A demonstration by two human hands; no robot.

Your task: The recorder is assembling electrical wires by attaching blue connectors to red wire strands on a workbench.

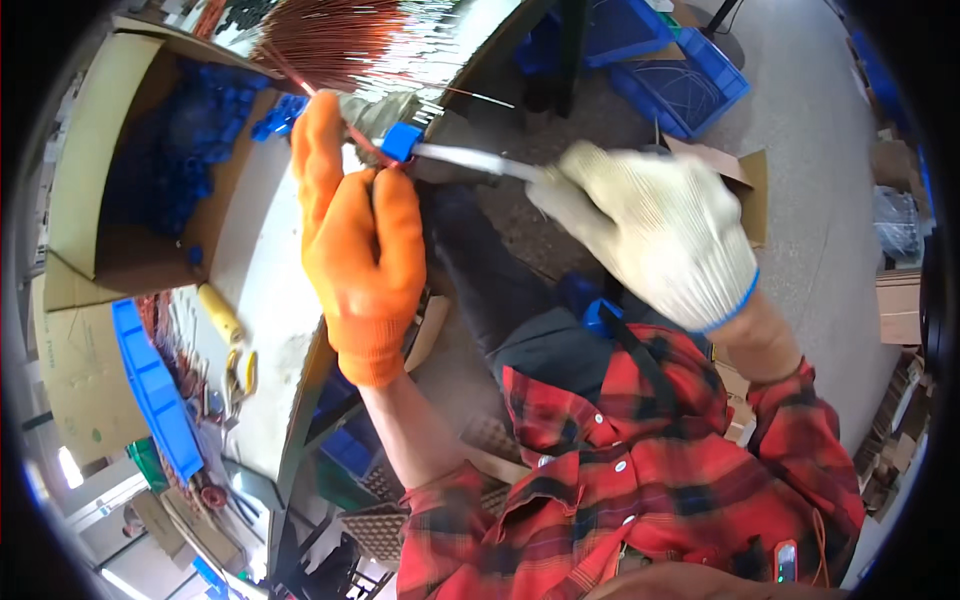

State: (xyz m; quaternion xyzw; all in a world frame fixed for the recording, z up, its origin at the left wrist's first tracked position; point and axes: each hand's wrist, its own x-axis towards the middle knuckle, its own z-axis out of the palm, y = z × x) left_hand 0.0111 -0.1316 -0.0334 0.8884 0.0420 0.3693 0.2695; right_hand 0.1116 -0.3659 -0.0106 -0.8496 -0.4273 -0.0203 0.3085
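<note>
My left hand (365,235), in an orange glove, closes around a thin reddish wire (362,140) at the edge of the worktable. Beside its fingertips, a small blue plastic piece (402,142) sits at the wire's near end. From the blue piece a white strip (475,158) stretches right to my right hand (655,225), which wears a white knit glove and pinches the strip's far end. The strip is blurred, and its exact kind is hard to tell. Just beyond both hands lies a large bundle of reddish wires (330,45) with silvery ends.
At the left, an open cardboard box (75,200) holds many blue plastic pieces (200,130). A yellow roll (220,315), yellow-handled pliers (240,375) and a blue tray (155,390) are on the table (270,270). Blue crates (690,85) stand on the floor at the far right.
</note>
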